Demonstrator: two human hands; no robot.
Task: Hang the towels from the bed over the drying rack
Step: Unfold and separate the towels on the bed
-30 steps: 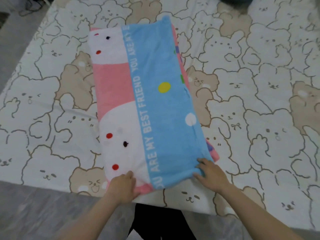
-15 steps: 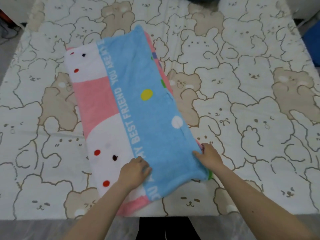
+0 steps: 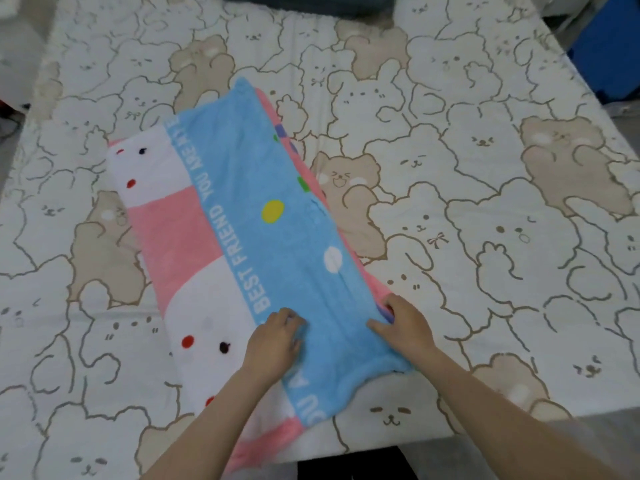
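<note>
Hands have crept up the towel [image 3: 249, 244] since a second ago — both were at its near hem by the bed's edge, and now they sit further in on the blue panel, low in the centre of the frame. Your left hand [image 3: 273, 341] has crossed from the white-and-pink side onto the blue, fingers curled down into the pile as if gathering a fold; whether it has a true pinch yet I cannot tell. Your right hand [image 3: 405, 327] sits on the towel's right edge, thumb laid across the blue and fingers tucked over the side, where a pink and purple underlayer peeks out — it looks to have hold of that edge.

The towel itself has not lifted. It lies folded lengthwise on the bear-print bedsheet [image 3: 485, 168], running from the upper left-centre of the frame down to the bottom centre.

My read: you are taking your grip for the pick-up, so hanging has barely begun. No drying rack shows in this view. Gather both layers on the right, or the lower one may trail as you lift.
</note>
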